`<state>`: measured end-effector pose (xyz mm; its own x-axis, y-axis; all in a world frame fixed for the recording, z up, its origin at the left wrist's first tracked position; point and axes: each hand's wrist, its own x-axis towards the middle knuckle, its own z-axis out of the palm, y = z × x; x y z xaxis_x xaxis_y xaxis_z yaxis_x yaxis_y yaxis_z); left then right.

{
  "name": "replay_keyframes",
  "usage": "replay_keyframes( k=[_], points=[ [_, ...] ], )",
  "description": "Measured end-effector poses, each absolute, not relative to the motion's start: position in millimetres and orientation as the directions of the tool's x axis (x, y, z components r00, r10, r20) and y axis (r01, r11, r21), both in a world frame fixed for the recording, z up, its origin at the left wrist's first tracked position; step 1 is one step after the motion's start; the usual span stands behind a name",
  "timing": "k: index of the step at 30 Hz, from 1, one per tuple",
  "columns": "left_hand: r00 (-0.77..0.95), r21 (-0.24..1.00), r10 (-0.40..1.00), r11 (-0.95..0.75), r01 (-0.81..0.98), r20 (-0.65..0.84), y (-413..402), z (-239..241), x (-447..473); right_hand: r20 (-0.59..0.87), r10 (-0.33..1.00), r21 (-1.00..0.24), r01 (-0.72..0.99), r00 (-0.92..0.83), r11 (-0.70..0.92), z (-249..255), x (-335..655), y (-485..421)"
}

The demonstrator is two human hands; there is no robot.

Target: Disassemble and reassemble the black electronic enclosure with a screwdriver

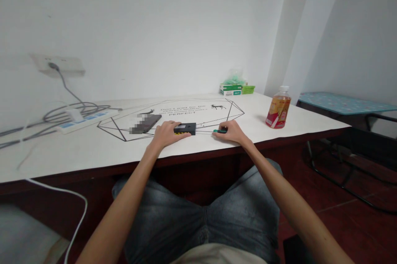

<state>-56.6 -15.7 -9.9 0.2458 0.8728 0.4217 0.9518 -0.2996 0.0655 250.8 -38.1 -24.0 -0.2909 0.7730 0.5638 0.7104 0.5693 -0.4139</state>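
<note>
- At the centre of the frame, the left hand (169,133) grips a black box (187,128) resting on the counter (313,119), thumb along its near side and fingers over its far side. If that hold slackens, the box could skid or turn on the smooth-looking surface.
- Just right of centre, the right hand (231,131) is closed around a slim green-and-black tool (219,130). A thin line runs between it and the box; whether that is a shaft or the printed pattern, I cannot tell. If it is a shaft, a careless push could send it past the box towards the left hand's thumb.
- Tiny dark specks (203,123) lie near the box's right end. If they are loose parts rather than print, a sweep of the right hand could scatter them.
- The phone (145,124), left of centre, lies near the left hand; a backward jerk of the elbow or wrist could knock it.
- The bottle (279,109), right of centre, stands well apart from both hands; only a wide swing is likely to topple it.
</note>
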Motion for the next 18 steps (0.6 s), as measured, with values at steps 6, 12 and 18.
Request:
replay_keyframes(
  k=[6, 12, 18],
  points=[
    [0.246, 0.061, 0.874, -0.298, 0.953, 0.420, -16.5, -8.9, -56.1, 0.563, 0.773, -0.403, 0.718, -0.294, 0.567, -23.1, 250.0, -38.9],
    [0.250, 0.065, 0.866, -0.306, 0.950, 0.432, -15.0, -10.3, -56.9, 0.555, 0.778, -0.387, 0.736, -0.295, 0.555, -22.2, 249.8, -38.4],
    [0.252, 0.060, 0.863, -0.308, 0.950, 0.439, -15.0, -10.4, -57.2, 0.557, 0.778, -0.395, 0.731, -0.291, 0.556, -21.6, 249.2, -38.2]
  ],
)
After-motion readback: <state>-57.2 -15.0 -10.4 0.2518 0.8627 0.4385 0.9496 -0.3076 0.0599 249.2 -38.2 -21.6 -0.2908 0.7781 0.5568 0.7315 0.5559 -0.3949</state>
